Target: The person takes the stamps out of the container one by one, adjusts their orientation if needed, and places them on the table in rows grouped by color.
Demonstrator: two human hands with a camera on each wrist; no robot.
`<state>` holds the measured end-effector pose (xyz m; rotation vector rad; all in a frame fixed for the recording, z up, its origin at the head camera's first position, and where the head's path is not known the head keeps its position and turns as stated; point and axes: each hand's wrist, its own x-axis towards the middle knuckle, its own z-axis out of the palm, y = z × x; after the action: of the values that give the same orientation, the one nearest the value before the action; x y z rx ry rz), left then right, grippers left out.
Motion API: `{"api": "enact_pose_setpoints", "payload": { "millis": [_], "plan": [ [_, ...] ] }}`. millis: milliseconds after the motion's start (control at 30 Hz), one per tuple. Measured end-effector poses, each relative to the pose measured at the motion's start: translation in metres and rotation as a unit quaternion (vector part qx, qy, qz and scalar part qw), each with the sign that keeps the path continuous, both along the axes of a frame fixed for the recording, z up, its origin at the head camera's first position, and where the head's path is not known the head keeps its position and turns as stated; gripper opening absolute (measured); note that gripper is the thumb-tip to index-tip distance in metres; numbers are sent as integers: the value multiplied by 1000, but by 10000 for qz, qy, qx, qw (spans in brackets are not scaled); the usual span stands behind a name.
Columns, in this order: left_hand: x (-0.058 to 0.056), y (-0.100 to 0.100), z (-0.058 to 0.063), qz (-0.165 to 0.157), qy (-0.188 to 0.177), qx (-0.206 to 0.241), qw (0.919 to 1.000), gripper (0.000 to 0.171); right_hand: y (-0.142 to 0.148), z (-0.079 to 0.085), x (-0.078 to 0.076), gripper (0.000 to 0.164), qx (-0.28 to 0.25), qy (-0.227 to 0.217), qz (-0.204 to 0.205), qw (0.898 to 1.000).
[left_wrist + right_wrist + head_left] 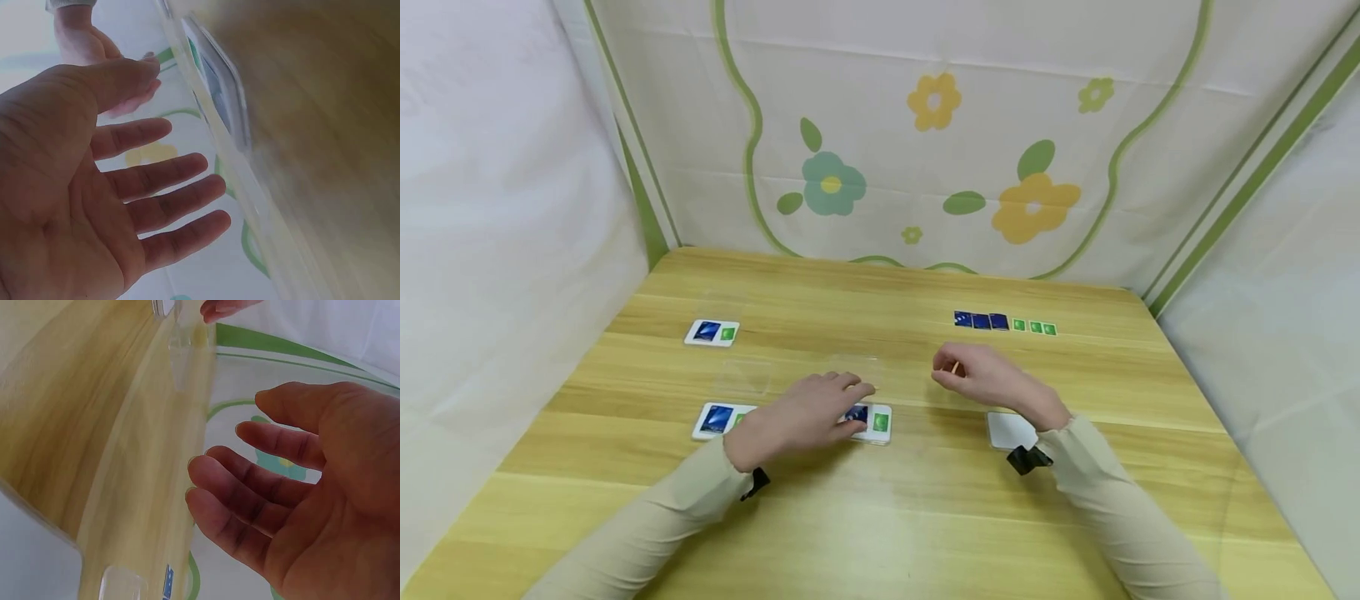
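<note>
My left hand (pixel 808 412) is stretched over a white case (pixel 881 425) bearing a blue picture and a green one, partly covering it. Its fingers are spread and nearly straight in the left wrist view, with an empty palm (pixel 69 206). Contact with the case cannot be made out. To the right, my right hand (pixel 981 372) hovers above the table, fingers loosely curled. No object shows between those fingers in the right wrist view, where the hand (pixel 350 481) faces the camera. Below the right wrist lies a plain white case (pixel 1009 431), partly hidden by the sleeve.
Two similar white cases, a far one (pixel 711 332) and a nearer one (pixel 711 422), lie at left; the forearm overlaps the nearer. Clear flat pieces (pixel 742 377) lie on the wooden table. Small blue cards (pixel 981 321) and green cards (pixel 1036 327) form a row at back right.
</note>
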<state>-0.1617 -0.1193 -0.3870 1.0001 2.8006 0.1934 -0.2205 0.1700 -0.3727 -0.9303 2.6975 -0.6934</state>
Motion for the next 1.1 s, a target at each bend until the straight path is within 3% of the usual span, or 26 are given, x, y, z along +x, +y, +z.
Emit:
{"api": "enact_pose_setpoints", "payload": {
  "millis": [467,667,1100],
  "plan": [
    [0,-7,-2,-161,33,-172,9997,59,-23,-6,7,8,-198,-93,238,9995],
    [1,-8,1,-38,-224,-274,9994,60,-34,-9,11,10,-172,-220,332,9991],
    [2,-7,4,-9,-174,-507,9986,57,-59,-9,15,11,-108,-353,548,9978]
  ]
}}
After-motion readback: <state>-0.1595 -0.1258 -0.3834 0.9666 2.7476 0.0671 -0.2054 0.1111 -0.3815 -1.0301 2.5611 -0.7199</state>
